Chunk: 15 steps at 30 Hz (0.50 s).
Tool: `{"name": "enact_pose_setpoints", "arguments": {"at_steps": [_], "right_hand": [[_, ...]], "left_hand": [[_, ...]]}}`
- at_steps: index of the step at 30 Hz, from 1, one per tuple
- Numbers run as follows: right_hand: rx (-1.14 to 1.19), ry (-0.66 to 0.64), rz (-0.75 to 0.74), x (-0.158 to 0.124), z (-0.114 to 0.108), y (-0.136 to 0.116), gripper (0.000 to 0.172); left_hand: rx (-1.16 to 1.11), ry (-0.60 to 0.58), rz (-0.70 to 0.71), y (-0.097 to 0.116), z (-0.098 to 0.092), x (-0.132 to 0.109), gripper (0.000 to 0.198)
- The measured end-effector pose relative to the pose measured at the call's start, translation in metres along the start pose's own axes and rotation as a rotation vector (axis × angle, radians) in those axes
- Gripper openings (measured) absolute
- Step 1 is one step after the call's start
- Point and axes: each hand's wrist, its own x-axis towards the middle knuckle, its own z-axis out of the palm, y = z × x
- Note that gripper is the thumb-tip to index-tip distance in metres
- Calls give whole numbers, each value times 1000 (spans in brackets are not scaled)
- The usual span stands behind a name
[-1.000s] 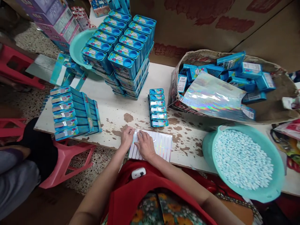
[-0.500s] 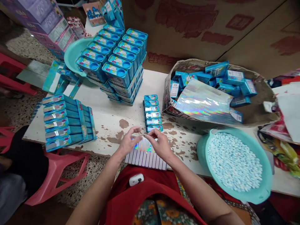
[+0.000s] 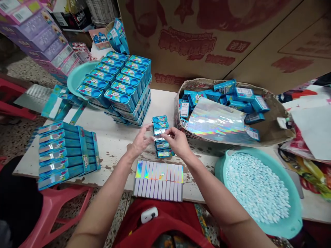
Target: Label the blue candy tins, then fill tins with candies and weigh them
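A row of small blue boxes (image 3: 163, 153) with pale, shiny strips on some lids lies on the table in front of me. Over the middle of that row, my right hand (image 3: 177, 140) pinches one end of a small pale sticker strip (image 3: 158, 137). My left hand (image 3: 141, 140) is at the row's left side, thumb and fingers apart, its thumb tip close to the strip's other end; contact is unclear. Nearer my body lies a sheet of shiny sticker strips (image 3: 158, 181), and neither hand touches it. My hands partly cover the middle boxes.
Stacked blue boxes (image 3: 120, 96) stand at the back left, more boxes (image 3: 64, 151) at the left edge. To the right are a cut-down carton (image 3: 274, 132) of blue boxes with a shiny sheet (image 3: 217, 120), and a teal basin (image 3: 219, 172) of pale blue pieces.
Both hands have moved forward from above the sticker sheet to the row of small boxes, uncovering the sheet. The strip now lies over the middle boxes. The camera view has shifted.
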Motion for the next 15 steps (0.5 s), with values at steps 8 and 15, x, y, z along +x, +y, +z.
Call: {"name": "enact_pose_setpoints", "arguments": {"at_steps": [8, 15], "right_hand": [[-157, 123, 15, 19, 14, 16, 16], [-439, 204, 146, 58, 30, 17, 8]], "left_hand": [[-104, -104, -234, -16, 10, 18, 26], [73, 17, -140, -41, 3, 58, 37]]}}
